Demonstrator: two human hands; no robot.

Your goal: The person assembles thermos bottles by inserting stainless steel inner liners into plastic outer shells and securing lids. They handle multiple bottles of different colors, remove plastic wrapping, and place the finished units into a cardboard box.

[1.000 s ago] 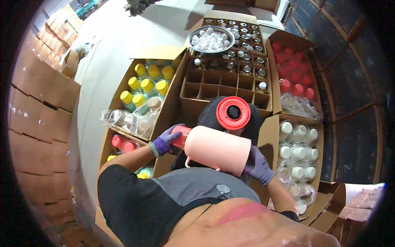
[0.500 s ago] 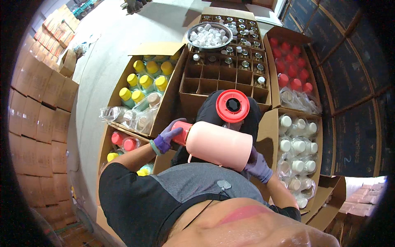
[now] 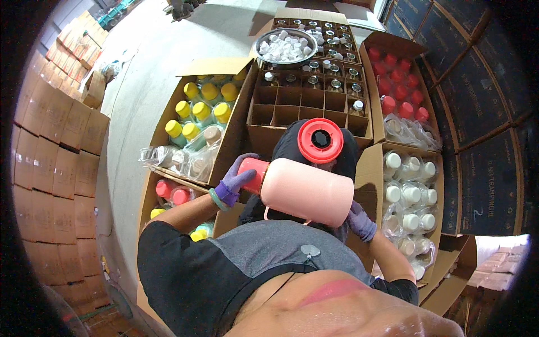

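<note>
Across my lap lies a pink thermos jug point(image 3: 307, 191), tilted on its side, with a red end piece point(image 3: 254, 173) at its left and a thin pink handle at its near side. My left hand point(image 3: 234, 181), in a purple glove, is wrapped around the red end piece. My gloved right hand point(image 3: 362, 221) holds the jug's right end, its fingers partly hidden behind it. Just beyond the jug, at my knees, is a red round part point(image 3: 332, 141) with a black centre; what it rests on is mostly hidden.
Ahead stands a divided carton point(image 3: 309, 132) with glass bottles, and a metal bowl point(image 3: 258, 49) of white caps on it. Cartons of yellow-capped point(image 3: 201, 110), red-capped point(image 3: 401, 92) and white-capped bottles point(image 3: 411, 194) flank me. Stacked boxes point(image 3: 48, 168) line the left, dark boxes point(image 3: 485, 163) the right.
The jug has shifted slightly to the right and away from me, with both hands moving along with it. Both hands keep their hold, and the whole view has shifted a little.
</note>
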